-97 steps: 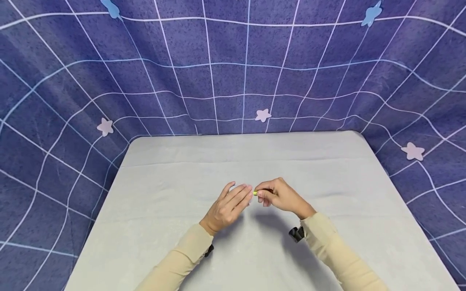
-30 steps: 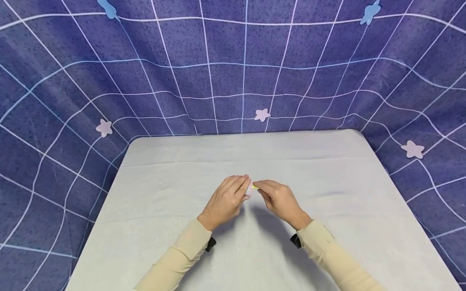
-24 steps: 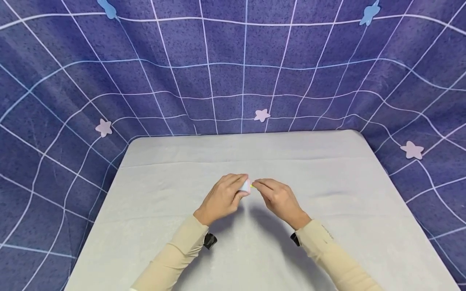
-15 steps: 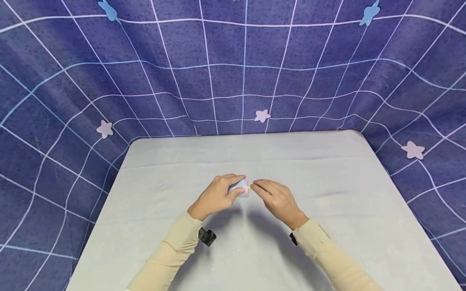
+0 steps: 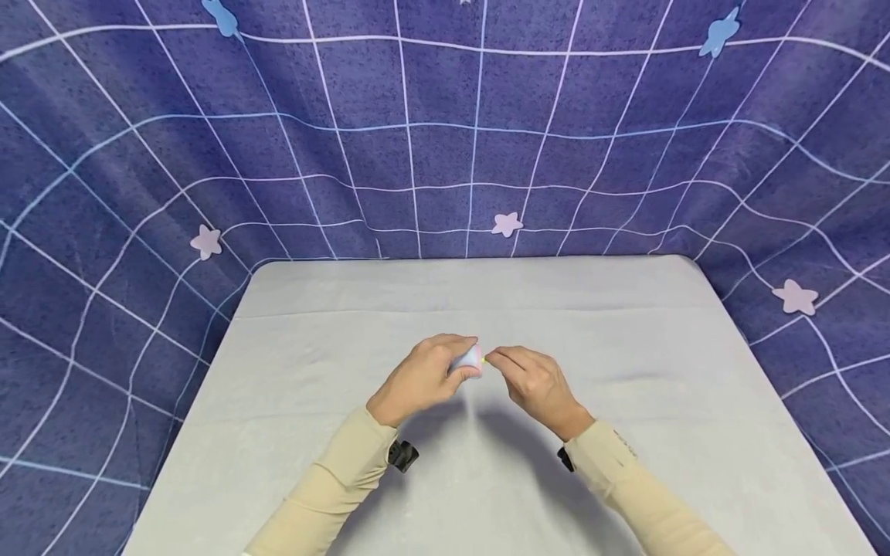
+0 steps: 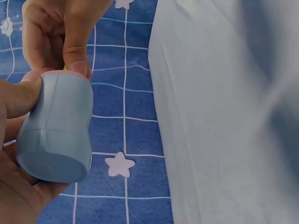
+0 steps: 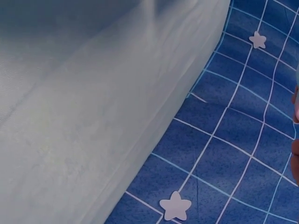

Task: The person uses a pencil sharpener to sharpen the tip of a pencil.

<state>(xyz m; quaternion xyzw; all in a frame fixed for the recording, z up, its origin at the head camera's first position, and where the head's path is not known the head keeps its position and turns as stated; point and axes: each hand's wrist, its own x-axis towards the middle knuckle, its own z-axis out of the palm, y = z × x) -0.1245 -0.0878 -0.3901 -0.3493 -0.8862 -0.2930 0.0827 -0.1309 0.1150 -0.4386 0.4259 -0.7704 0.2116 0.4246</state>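
Note:
My left hand point(image 5: 420, 377) grips a small pale-blue, waisted holder point(image 6: 60, 109) with a pink rim, thumb on one side and fingers on the other. It lies tilted, its pink end turned to the right and its flat base facing the left wrist camera. Opposite, my right hand point(image 5: 538, 388) pinches a thin yellow piece point(image 5: 484, 359) right at the pink end. Most of that piece is hidden by the fingers, so I cannot tell what kind it is. In the right wrist view only a sliver of fingers point(image 7: 295, 161) shows at the right edge.
Both hands are above a table point(image 5: 334, 309) covered with a pale grey cloth. Behind it and at its sides hangs a blue curtain point(image 5: 445, 154) with a white grid and stars. A dark wrist camera point(image 5: 403, 455) sits below the left cuff.
Earlier the left hand's flat fingers covered the holder; it has since turned, showing the blue body and pink rim. The right hand has kept the yellow piece at that end throughout.

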